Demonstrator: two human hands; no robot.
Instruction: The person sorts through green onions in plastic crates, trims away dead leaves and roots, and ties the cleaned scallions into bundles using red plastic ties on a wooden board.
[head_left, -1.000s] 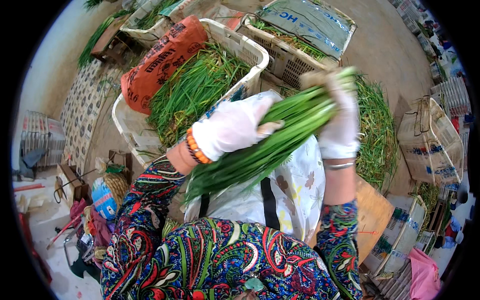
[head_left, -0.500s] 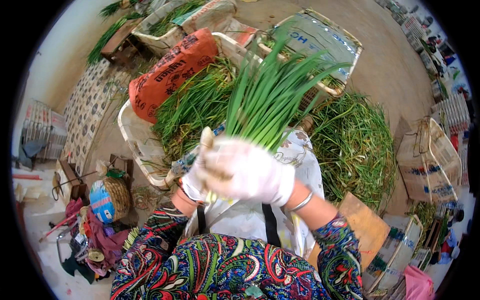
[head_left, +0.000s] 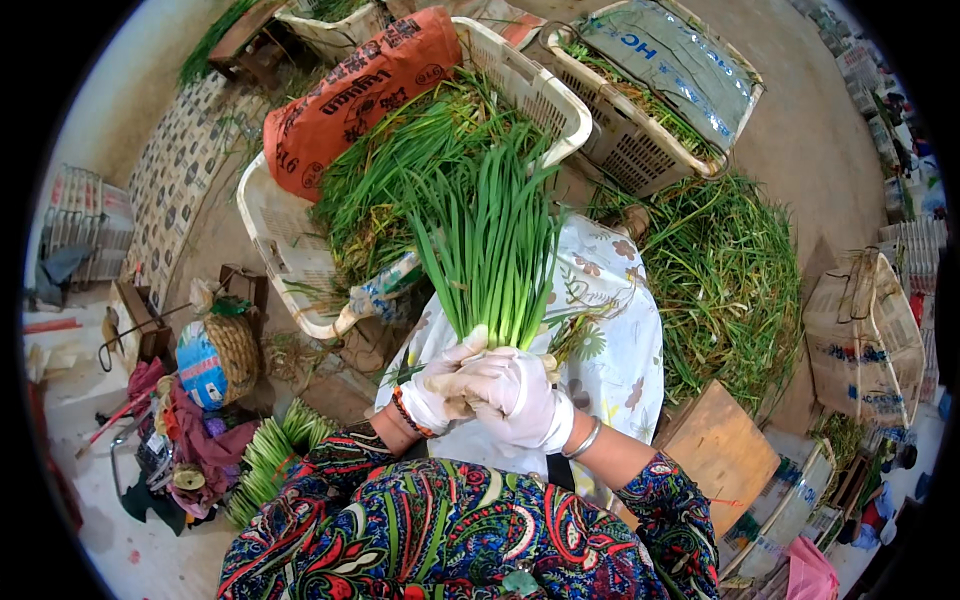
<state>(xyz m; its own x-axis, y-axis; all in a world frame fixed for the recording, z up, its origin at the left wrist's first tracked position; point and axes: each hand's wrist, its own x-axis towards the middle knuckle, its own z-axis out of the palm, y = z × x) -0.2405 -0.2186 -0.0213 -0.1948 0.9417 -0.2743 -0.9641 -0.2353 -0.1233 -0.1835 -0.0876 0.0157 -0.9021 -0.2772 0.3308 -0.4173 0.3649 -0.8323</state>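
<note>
Green, long flat leaves make up the bunch [head_left: 490, 260] that, in the head view, stands fanned out away from the person above the pale flowered cloth [head_left: 612, 310] over the lap. The left hand [head_left: 440, 388], in a thin white glove, has its fingers clamped round the paler lower stems; the right hand [head_left: 515, 398], gloved too, overlaps it, its fingers curled together on the same stem end. The stem bottoms are hidden by the gloves. Beyond the tips, a white crate [head_left: 283, 245] holds loose leaves, with an orange-red sack [head_left: 360, 105] lying over its far left part. A heap of loose greens [head_left: 715, 290] lies on the floor to the right, beside a wooden board [head_left: 720, 455]; at the lower left, more bundled stems [head_left: 265, 465] rest near the left sleeve. The step in hand looks like gathering and evening the stems; the next move calls for a firm, level hold, so that no leaf slips out.
</note>
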